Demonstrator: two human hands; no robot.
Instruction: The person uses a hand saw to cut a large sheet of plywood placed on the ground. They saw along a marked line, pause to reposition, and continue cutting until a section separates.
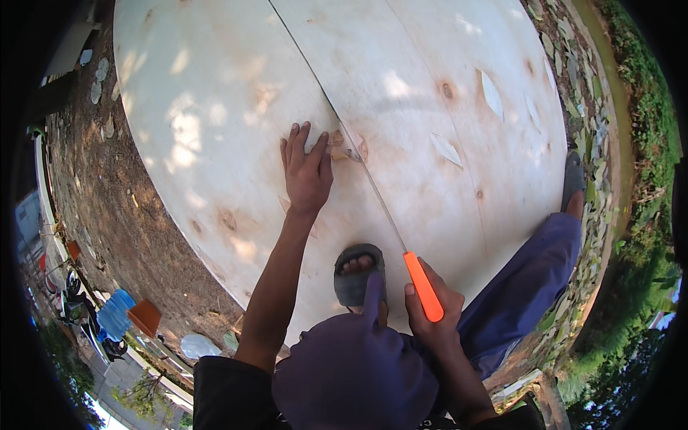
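A large pale plywood sheet [401, 43] fills the middle of the view. A dark, straight cut [299, 49] runs from its far edge toward me. In line with it lies the thin blade of a handsaw [424, 287], seen edge-on, with an orange handle. My right hand [443, 309] is wrapped round that handle, at the near end of the line. My left hand [308, 168] rests on the plywood just left of the blade, fingers stretched out and holding nothing. How deep the blade sits in the sheet is hidden.
My sandalled foot [355, 276] stands on the sheet between my arms; my other foot [573, 175] is at its right edge. Dry leaves [491, 95] lie on the wood. Bare soil [115, 201] borders it at left, with a blue container [116, 315] and an orange-brown pot [145, 317].
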